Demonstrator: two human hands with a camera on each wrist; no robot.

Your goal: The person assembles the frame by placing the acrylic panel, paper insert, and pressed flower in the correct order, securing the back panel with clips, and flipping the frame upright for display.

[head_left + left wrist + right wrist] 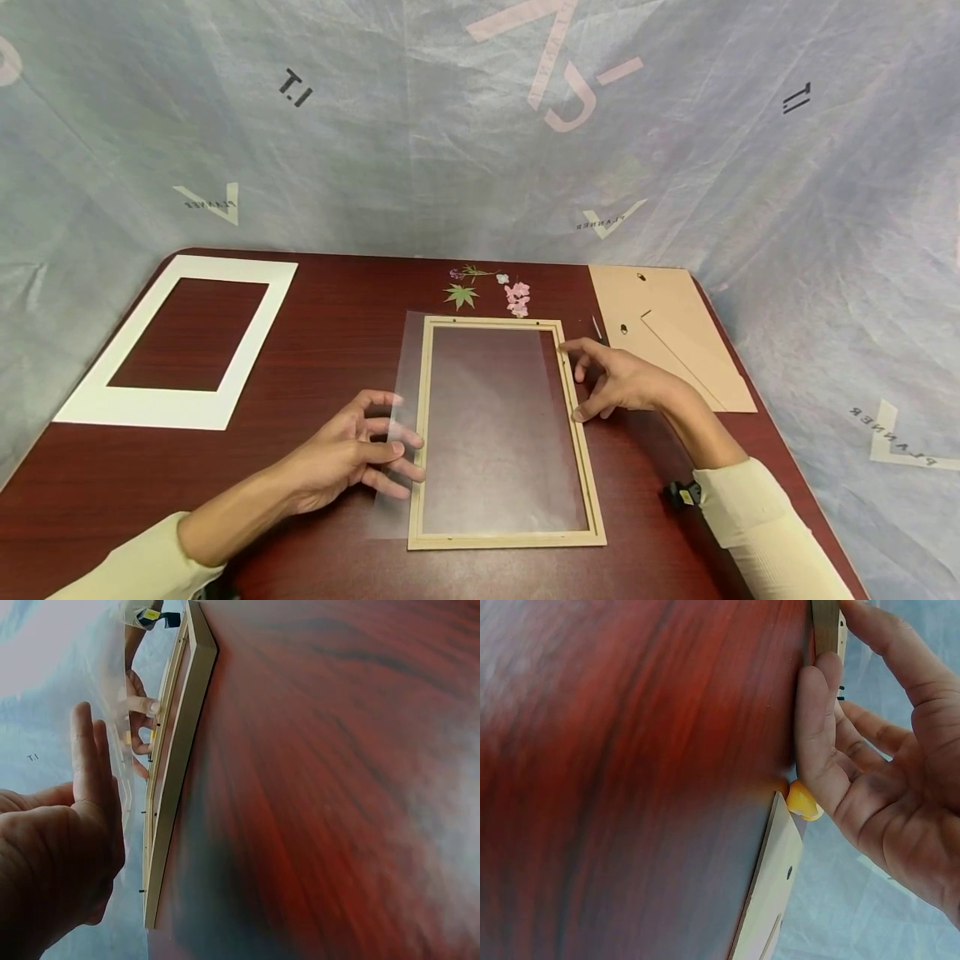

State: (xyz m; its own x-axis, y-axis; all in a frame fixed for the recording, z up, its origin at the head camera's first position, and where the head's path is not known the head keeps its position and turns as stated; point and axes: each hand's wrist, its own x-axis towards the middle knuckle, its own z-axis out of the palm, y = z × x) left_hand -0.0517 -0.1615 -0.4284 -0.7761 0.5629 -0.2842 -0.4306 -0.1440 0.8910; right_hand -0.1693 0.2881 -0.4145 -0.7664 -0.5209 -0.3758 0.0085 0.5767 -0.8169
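A clear sheet (495, 417) lies over the light wooden picture frame (507, 542), shifted left so a strip juts past its left side. My left hand (360, 454) holds the sheet's left edge, fingers spread beneath and thumb over it. The left wrist view shows the sheet (112, 645) raised above the frame (184, 727), the left hand's fingers (84, 746) straight. At the frame's right side, my right hand (611, 383) grips the rail with thumb and fingers. In the right wrist view, the rail (825, 630) sits between that hand's thumb and fingertips.
A white mat board (157, 408) lies at the left. A tan backing board (652, 292) lies at the right, beside a thin pointed tool (597, 327). Behind the frame are a green leaf (461, 296), pink flowers (517, 296) and small sprigs (472, 271).
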